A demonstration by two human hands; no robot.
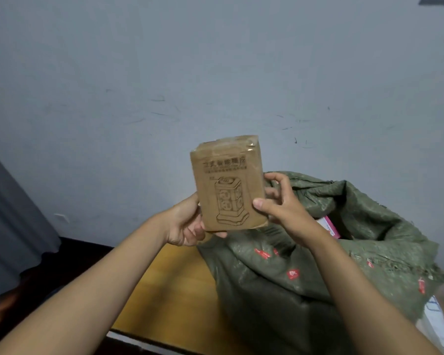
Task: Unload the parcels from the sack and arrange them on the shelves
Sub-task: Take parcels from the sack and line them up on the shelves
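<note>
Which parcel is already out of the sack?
The brown cardboard box, held up in both hands; the pink parcel lies inside the green sack.

parcel [227,184]: upright, held up in front of the wall [215,73], above the table's far edge and left of the sack's mouth
left hand [187,224]: at the parcel's lower left edge and bottom corner
right hand [280,203]: at the parcel's right edge, thumb across its front
sack [305,265]: on the table [169,290], right of centre, mouth open at upper right
packet [331,226]: inside the sack's mouth
curtain [8,213]: far left, against the wall
</note>
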